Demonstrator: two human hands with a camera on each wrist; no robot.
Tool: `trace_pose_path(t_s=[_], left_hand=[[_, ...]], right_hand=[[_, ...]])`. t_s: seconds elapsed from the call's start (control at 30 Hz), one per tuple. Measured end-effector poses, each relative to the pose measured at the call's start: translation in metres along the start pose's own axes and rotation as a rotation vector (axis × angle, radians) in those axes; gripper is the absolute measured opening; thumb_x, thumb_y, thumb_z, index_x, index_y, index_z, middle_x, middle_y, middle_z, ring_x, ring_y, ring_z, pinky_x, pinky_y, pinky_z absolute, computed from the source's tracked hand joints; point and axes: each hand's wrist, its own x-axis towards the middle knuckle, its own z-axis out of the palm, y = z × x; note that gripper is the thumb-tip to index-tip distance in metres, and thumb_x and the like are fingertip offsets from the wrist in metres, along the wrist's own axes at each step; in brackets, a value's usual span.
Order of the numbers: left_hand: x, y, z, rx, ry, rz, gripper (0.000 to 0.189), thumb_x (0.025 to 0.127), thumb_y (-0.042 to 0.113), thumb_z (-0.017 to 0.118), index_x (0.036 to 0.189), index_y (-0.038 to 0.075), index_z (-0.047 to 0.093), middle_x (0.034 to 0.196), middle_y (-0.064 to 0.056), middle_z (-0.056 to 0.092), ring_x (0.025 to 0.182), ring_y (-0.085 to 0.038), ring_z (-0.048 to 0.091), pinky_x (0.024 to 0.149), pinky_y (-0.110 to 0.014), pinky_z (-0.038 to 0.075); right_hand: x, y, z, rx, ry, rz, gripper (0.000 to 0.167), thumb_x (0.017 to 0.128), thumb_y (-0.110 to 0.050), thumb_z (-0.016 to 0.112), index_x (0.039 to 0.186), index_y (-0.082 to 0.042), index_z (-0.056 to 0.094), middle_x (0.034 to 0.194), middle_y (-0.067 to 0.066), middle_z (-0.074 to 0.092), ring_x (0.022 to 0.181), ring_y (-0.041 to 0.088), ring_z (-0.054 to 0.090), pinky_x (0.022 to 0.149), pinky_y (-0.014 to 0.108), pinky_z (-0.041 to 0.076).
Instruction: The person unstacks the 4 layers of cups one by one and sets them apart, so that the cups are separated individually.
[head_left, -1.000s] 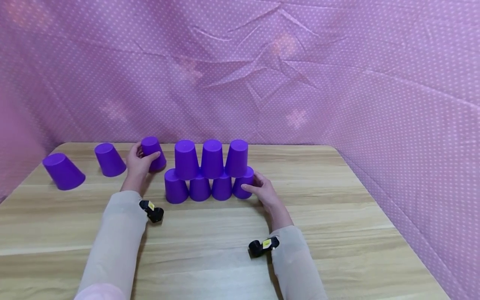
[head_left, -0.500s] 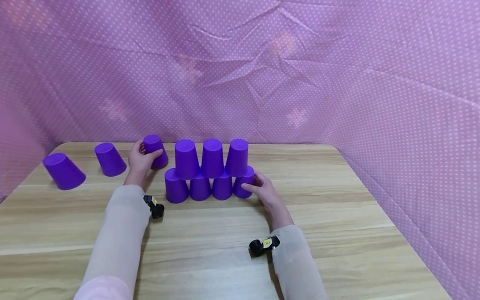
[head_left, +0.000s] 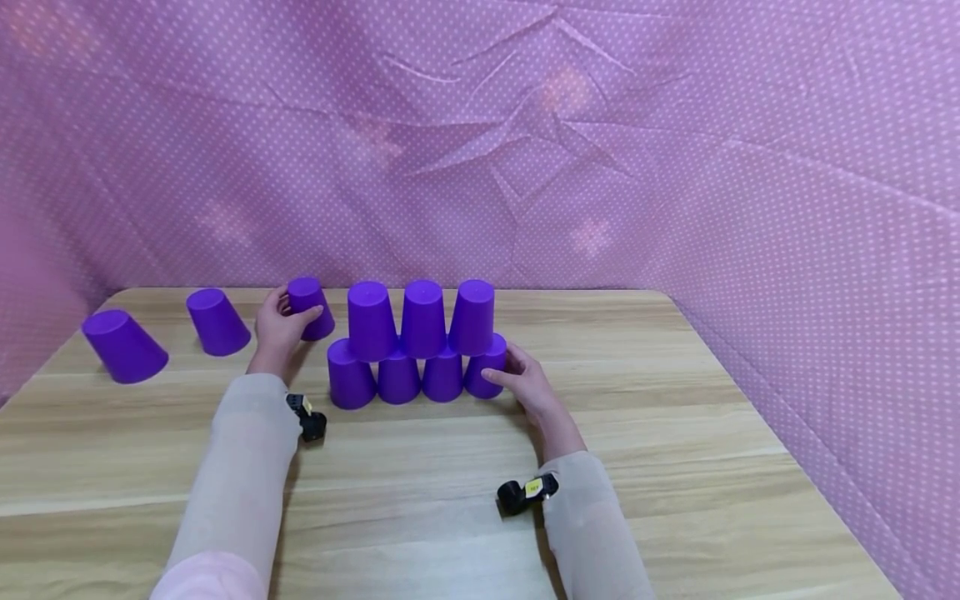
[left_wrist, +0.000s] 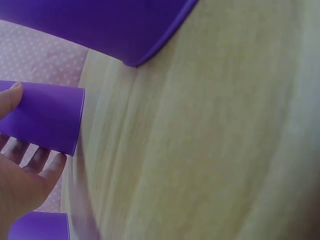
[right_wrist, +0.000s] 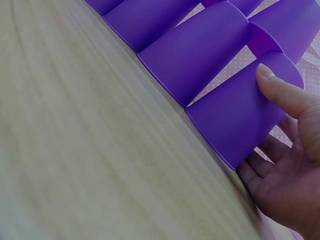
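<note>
My left hand (head_left: 277, 329) holds an upside-down purple cup (head_left: 315, 321) from its left side, thumb across the front. In the left wrist view the fingers run along the side of this cup (left_wrist: 47, 117) down to its rim, close over the wooden table. Right of it, upside-down purple cups stand in two rows: a lower row of several and three upper cups (head_left: 423, 317) set over the gaps. My right hand (head_left: 531, 385) grips the rightmost lower cup (head_left: 480, 367). In the right wrist view the thumb lies on this cup's (right_wrist: 240, 115) near side, with the other fingers behind and below.
Two more upside-down purple cups stand apart at the left, one near the table's left edge (head_left: 127, 348) and one closer to my left hand, the second cup (head_left: 217, 323). A pink dotted cloth (head_left: 480, 167) hangs behind and beside the wooden table (head_left: 405, 492).
My left hand has shifted slightly right with its cup, rising a little and then dropping slightly. My right hand and the stacked cups have stayed in place.
</note>
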Motion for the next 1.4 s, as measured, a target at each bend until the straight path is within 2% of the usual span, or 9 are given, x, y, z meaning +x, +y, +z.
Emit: trace_pose_path(t_s=[0.47,0.7,0.83,1.0,1.1,1.13,1.17,1.23,1.4], left_hand=[[-0.004,0.001,-0.007,-0.027,-0.022,0.026,0.071,0.078,0.017,0.064,0.135,0.006,0.024,0.134,-0.015,0.031,0.119,-0.026,0.031,0.098,-0.031,0.027],[-0.007,0.001,-0.011,-0.066,-0.01,0.073,0.07,0.076,0.017,0.066,0.133,0.002,0.028,0.13,-0.018,0.035,0.117,-0.028,0.034,0.096,-0.029,0.029],[-0.011,0.002,-0.013,-0.075,-0.004,0.102,0.071,0.075,0.019,0.068,0.132,0.001,0.03,0.13,-0.018,0.035,0.117,-0.028,0.035,0.096,-0.028,0.029],[-0.013,-0.002,-0.021,-0.104,-0.014,0.127,0.074,0.072,0.026,0.07,0.133,0.007,0.031,0.132,-0.014,0.035,0.118,-0.026,0.034,0.096,-0.028,0.029],[-0.011,-0.009,-0.028,-0.102,-0.033,0.117,0.075,0.071,0.032,0.07,0.133,0.014,0.032,0.132,-0.009,0.036,0.118,-0.022,0.034,0.095,-0.028,0.031],[-0.013,-0.008,-0.03,-0.088,-0.045,0.124,0.076,0.072,0.033,0.069,0.134,0.014,0.031,0.133,-0.01,0.035,0.118,-0.022,0.034,0.095,-0.029,0.032],[-0.012,-0.009,-0.032,-0.117,-0.055,0.119,0.075,0.072,0.031,0.07,0.133,0.013,0.031,0.132,-0.009,0.035,0.118,-0.022,0.034,0.094,-0.029,0.032],[-0.015,-0.007,-0.036,-0.139,-0.062,0.121,0.074,0.072,0.029,0.07,0.133,0.013,0.032,0.132,-0.008,0.037,0.117,-0.021,0.035,0.093,-0.026,0.033],[-0.034,0.016,-0.042,-0.145,-0.084,0.145,0.073,0.075,0.023,0.067,0.134,0.007,0.027,0.132,-0.014,0.034,0.118,-0.027,0.034,0.095,-0.028,0.032]], right_hand=[[-0.013,-0.021,0.005,-0.022,-0.018,0.0,0.057,0.075,-0.002,0.064,0.127,-0.003,0.04,0.12,0.017,0.047,0.11,0.025,0.042,0.094,0.035,0.032],[-0.002,-0.002,0.0,-0.005,-0.004,0.006,0.057,0.073,-0.005,0.067,0.126,-0.009,0.044,0.119,0.012,0.049,0.109,0.022,0.044,0.094,0.032,0.032],[-0.001,-0.001,0.001,-0.01,0.004,-0.003,0.057,0.073,-0.005,0.067,0.125,-0.01,0.045,0.118,0.01,0.05,0.108,0.021,0.045,0.093,0.032,0.033],[-0.001,0.0,0.0,-0.005,0.003,-0.012,0.056,0.073,-0.005,0.067,0.124,-0.01,0.045,0.117,0.01,0.05,0.107,0.02,0.045,0.093,0.032,0.034],[-0.001,-0.001,0.001,-0.003,-0.001,-0.011,0.056,0.073,-0.005,0.067,0.124,-0.01,0.045,0.117,0.01,0.051,0.107,0.02,0.045,0.093,0.032,0.033],[-0.001,-0.001,0.001,-0.004,-0.003,-0.009,0.056,0.073,-0.005,0.067,0.125,-0.01,0.045,0.117,0.01,0.05,0.107,0.02,0.045,0.093,0.032,0.033],[-0.001,-0.001,0.001,-0.005,-0.005,-0.008,0.056,0.073,-0.006,0.067,0.125,-0.011,0.045,0.117,0.01,0.05,0.107,0.021,0.045,0.094,0.032,0.033],[-0.002,-0.001,0.001,-0.004,-0.009,-0.005,0.056,0.074,-0.006,0.067,0.125,-0.01,0.045,0.118,0.011,0.05,0.108,0.021,0.045,0.094,0.032,0.032],[-0.002,-0.001,0.0,-0.007,-0.008,0.001,0.055,0.074,-0.006,0.066,0.125,-0.009,0.045,0.117,0.012,0.05,0.107,0.022,0.045,0.093,0.033,0.033]])
